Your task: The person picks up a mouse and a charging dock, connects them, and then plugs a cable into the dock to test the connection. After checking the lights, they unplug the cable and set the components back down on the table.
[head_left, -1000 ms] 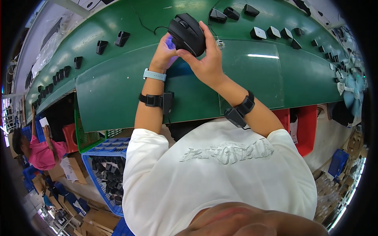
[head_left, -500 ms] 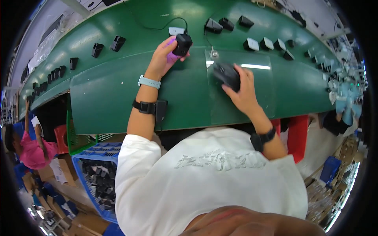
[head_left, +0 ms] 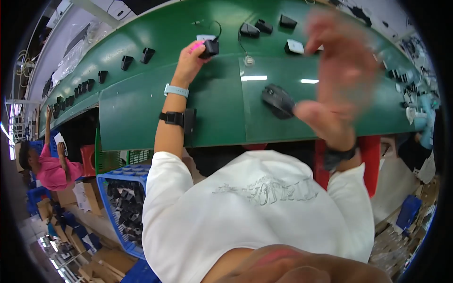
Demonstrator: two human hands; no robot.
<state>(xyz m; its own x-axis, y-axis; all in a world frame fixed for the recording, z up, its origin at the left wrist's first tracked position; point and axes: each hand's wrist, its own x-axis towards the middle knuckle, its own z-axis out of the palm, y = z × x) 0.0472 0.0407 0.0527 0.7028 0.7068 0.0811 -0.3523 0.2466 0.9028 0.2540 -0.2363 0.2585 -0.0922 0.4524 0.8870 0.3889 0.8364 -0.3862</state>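
Note:
My left hand [head_left: 189,60] is closed around a small black box-shaped device [head_left: 210,48], with a cable running up beside it. A pink glow shows on the fingers next to the device. Just beyond it lies a pale-faced block [head_left: 205,37], partly hidden. A black computer mouse [head_left: 278,101] rests on the clear sheet [head_left: 257,125] in front of me. My right hand [head_left: 342,75] is raised to the right of the mouse, apart from it. It is blurred, but its thumb and fingers stand wide apart, with nothing visible in them.
Several black devices stand along the green table [head_left: 141,113], on the left and the far side. A small white connector [head_left: 248,61] hangs on a cable. Below left is a blue basket [head_left: 104,198] of black parts; a red bin [head_left: 373,160] stands right. A person in pink [head_left: 59,172] sits left.
My right hand has let go of the mouse and risen to the right. The mouse stays on the sheet. My left hand still holds the device, and the view has shifted a little.

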